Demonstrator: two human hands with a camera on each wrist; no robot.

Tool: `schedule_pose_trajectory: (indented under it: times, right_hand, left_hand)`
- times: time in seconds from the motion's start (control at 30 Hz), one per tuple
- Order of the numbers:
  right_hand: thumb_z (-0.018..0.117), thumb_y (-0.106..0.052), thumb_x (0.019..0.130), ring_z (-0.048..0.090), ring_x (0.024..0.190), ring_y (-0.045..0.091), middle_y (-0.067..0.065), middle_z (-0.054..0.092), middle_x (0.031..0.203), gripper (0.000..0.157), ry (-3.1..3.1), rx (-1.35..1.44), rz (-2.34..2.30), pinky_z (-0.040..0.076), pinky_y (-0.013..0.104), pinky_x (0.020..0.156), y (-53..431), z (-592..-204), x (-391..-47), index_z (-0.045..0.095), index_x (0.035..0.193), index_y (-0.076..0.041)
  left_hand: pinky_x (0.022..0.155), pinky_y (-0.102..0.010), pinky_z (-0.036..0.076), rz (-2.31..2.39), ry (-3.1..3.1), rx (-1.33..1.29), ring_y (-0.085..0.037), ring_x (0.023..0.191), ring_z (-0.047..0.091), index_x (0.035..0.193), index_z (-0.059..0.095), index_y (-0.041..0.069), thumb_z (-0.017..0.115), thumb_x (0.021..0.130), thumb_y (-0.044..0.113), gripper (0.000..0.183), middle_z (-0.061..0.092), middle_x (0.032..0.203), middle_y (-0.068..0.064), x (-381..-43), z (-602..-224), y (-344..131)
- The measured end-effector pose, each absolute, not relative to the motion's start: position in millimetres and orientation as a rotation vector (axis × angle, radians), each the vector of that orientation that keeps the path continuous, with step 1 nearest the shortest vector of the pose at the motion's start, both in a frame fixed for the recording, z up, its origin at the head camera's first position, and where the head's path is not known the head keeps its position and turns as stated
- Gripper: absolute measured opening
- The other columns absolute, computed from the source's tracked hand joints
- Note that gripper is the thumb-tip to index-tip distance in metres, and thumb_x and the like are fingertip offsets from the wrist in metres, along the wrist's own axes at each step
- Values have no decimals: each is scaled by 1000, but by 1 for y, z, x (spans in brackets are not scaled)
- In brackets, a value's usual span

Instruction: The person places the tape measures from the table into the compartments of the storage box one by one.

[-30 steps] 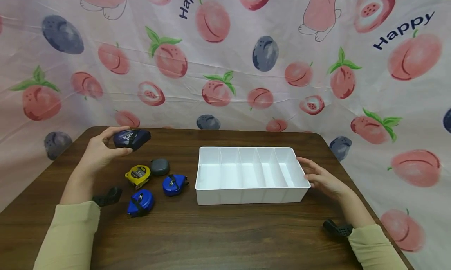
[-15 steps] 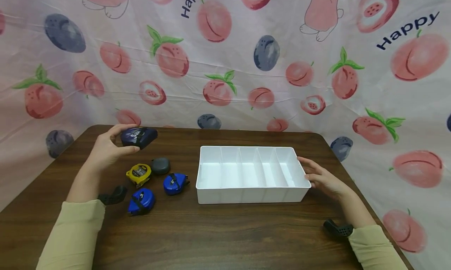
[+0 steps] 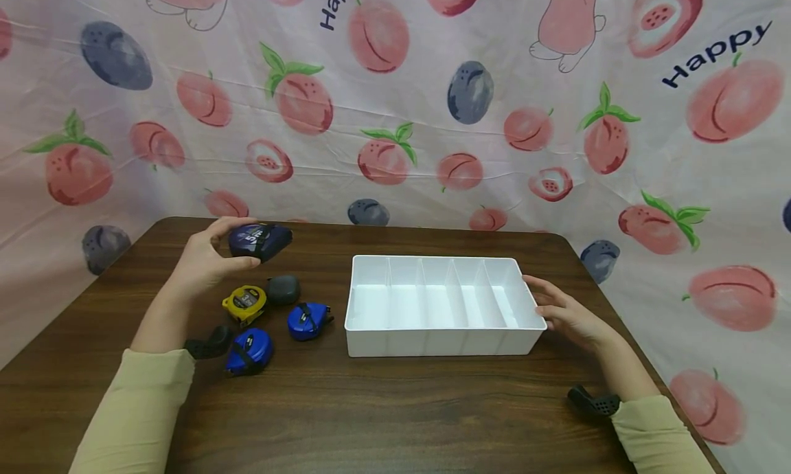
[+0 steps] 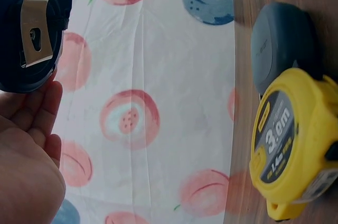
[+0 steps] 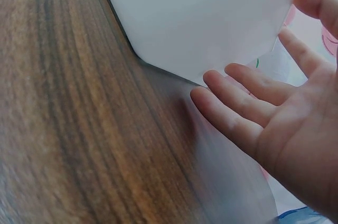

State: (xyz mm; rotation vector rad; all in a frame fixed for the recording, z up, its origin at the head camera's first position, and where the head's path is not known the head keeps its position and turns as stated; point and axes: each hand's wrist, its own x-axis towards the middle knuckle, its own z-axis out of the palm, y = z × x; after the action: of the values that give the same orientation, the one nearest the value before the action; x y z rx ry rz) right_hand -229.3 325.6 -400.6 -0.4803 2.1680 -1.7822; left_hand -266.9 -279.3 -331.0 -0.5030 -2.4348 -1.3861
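Observation:
My left hand (image 3: 207,257) pinches a dark blue tape measure (image 3: 261,242) between thumb and fingers, raised above the far left of the table. Its metal belt clip (image 4: 36,29) shows in the left wrist view. Below it lie a yellow tape measure (image 3: 244,304), a dark grey rounded case (image 3: 283,290) and two blue tape measures, one nearer (image 3: 250,351) and one farther right (image 3: 309,321). My right hand (image 3: 565,312) touches the right end of a white divided box (image 3: 441,343); in the right wrist view its fingers are spread and fairly straight against the box wall.
The box's several compartments hold nothing visible. It stands on the brown wooden table (image 3: 432,419), right of the tape measures. A white fruit-print cloth (image 3: 408,103) hangs behind the table's far edge. Black straps sit on both wrists.
My left hand has carried the dark blue tape measure rightward, toward the box. My right hand stays at the box's end, and the things on the table keep their places.

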Motion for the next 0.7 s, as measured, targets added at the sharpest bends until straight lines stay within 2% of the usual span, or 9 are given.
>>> schedule_pose_trajectory:
  times: [0.2, 0.43, 0.6, 0.7]
  right_hand:
    - [48, -7, 97, 56, 110, 18, 22, 35, 141, 62, 2171, -476, -1779, 50, 38, 83, 326, -400, -229, 18, 151, -9]
    - [48, -7, 97, 55, 110, 17, 24, 32, 143, 62, 2177, -456, -1774, 50, 38, 84, 327, -402, -231, 19, 151, -9]
    - [48, -6, 97, 55, 111, 16, 25, 31, 144, 61, 2179, -460, -1772, 49, 38, 84, 327, -403, -231, 19, 151, -10]
    - [48, -6, 97, 54, 111, 16, 24, 31, 144, 61, 2177, -465, -1773, 49, 38, 84, 327, -403, -231, 19, 152, -10]
  left_hand:
    - [84, -21, 34, -1428, -2441, -482, -14, 105, 42, 135, 51, 4, 77, 79, 6, 61, 49, 124, 0, -268, -332, -272]
    - [85, -14, 35, -1541, -2380, -521, -14, 108, 42, 134, 51, 3, 76, 78, 1, 61, 50, 123, 0, -265, -332, -259]
    - [85, -16, 37, -1600, -2362, -549, -13, 109, 43, 135, 52, 6, 75, 79, 1, 61, 51, 123, 5, -261, -330, -249]
    - [80, -17, 42, -1616, -2349, -579, -14, 107, 45, 134, 53, 6, 76, 79, 1, 60, 52, 122, 6, -260, -330, -244]
